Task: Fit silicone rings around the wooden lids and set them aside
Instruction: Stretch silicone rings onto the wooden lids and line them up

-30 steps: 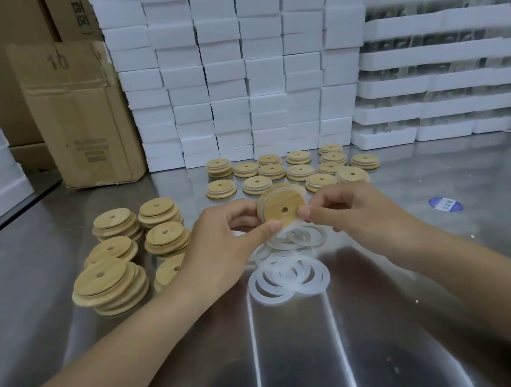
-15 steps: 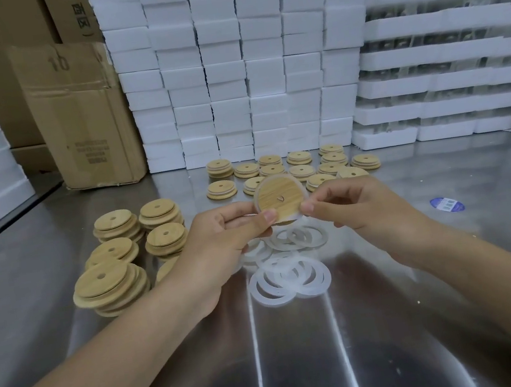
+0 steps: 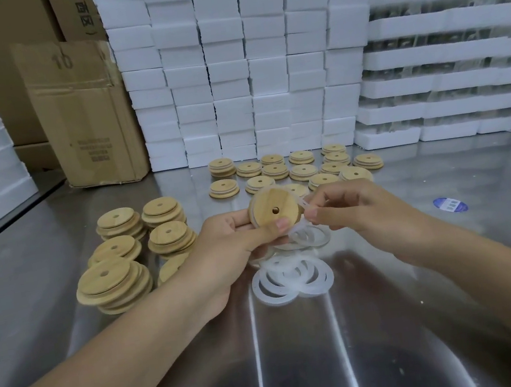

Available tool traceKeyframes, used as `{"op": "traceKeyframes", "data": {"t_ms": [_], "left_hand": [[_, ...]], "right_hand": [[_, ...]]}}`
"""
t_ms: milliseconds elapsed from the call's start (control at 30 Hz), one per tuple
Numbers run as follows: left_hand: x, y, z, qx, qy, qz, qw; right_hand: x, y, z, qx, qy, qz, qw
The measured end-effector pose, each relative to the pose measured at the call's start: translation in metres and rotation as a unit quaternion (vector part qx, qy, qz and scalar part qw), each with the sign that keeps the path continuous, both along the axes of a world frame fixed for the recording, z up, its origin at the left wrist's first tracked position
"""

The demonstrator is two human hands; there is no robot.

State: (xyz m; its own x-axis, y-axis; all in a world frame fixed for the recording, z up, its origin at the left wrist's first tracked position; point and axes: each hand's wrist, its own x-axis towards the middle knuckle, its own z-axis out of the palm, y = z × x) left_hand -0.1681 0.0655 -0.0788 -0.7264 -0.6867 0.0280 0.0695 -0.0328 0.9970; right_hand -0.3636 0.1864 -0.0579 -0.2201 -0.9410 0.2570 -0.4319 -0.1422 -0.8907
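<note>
Left grip grasps one wooden lid off the desk. The thumb lies across the lower front edge with fingers behind, and the face with the centre hole is tilted toward the camera. Right grip pinches a silicone ring at the lid's right rim. The translucent band shows along that edge, but whether it is seated all the way round cannot be told, since the far side is hidden by the lid.

Judged step: mid-fit on this lid, ring partly on, not yet set aside.

Directly under the hands lies a loose pile of rings flat on the desk and overlapping, so plenty of rings remain unused.

To the left are stacks of bare lids, several piles, each a few lids deep, one partly hidden behind the left forearm. These look like the supply to be done, with no pale band visible on them.

Behind the hands is a spread of finished lids, a dozen or more, laid single or doubled. Some show a pale band under the rim, so they are likely the done group, though it is too small to confirm for each.

Progress, as a judgement: well started but far from over, as the undone stacks hold at least as many as the done spread.

At the back, foam blocks are stacked against a cardboard box, and a blue sticker lies on the desk at right.
</note>
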Motion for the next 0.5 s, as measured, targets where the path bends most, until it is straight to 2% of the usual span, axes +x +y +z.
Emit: {"op": "traceKeyframes", "data": {"t_ms": [200,300,500], "left_hand": [[-0.001,0.007,0.003,0.008,-0.004,-0.031,0.999],[0.003,0.007,0.007,-0.006,0.000,-0.035,0.999],[0.003,0.006,0.004,-0.069,0.000,-0.049,0.996]], "right_hand": [[-0.003,0.006,0.003,0.011,0.005,0.013,1.000],[0.002,0.006,0.005,-0.016,0.009,0.006,1.000],[0.011,0.004,0.001,-0.088,0.072,0.004,0.994]]}}
